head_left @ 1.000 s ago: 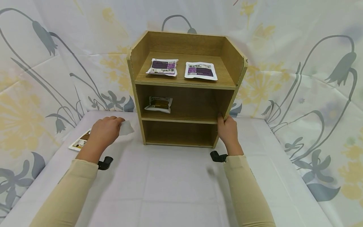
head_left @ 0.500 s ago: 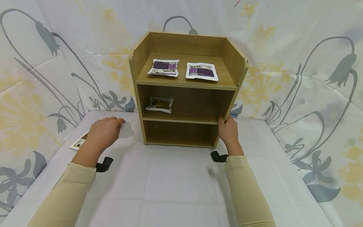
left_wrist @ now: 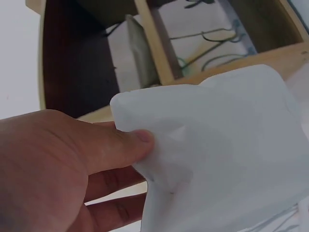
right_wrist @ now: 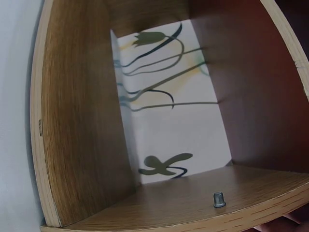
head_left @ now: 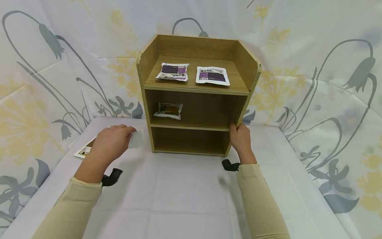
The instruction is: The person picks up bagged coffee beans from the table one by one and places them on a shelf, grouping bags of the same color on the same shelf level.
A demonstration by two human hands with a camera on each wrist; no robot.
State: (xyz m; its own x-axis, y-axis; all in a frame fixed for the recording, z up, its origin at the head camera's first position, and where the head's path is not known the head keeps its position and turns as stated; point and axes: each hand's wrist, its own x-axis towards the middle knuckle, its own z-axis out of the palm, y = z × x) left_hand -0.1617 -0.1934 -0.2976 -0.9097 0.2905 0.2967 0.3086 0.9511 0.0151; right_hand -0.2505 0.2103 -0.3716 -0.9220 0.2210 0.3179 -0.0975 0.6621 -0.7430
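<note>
Thumb and fingers of my left hand (left_wrist: 53, 166) pinch one corner of a white packet (left_wrist: 227, 150), the thumb on its plain face and the others behind it, parted only by the packet's thickness. That packet sits left of centre in the head view, a little apart from the left side of a wooden shelf (head_left: 197, 89) standing upright mid-frame. Right of centre, my right hand (head_left: 240, 139) grips the edge of the shelf's right side panel, near the end of the lower dividing board; only bits of its fingers show at the lower right of the right wrist view, below a small metal peg (right_wrist: 219, 199). Just behind my left wrist, at the left of the frame, a brown-and-white packet (head_left: 83, 152) lies partly hidden on the white tablecloth (head_left: 191, 189). A dark-labelled packet (head_left: 168, 110) rests at the left of the middle compartment, and on the top board above lie a left purple packet (head_left: 173, 72) and a right purple packet (head_left: 212, 76), side by side. Flowered cloth (head_left: 328, 99) fills the background.
</note>
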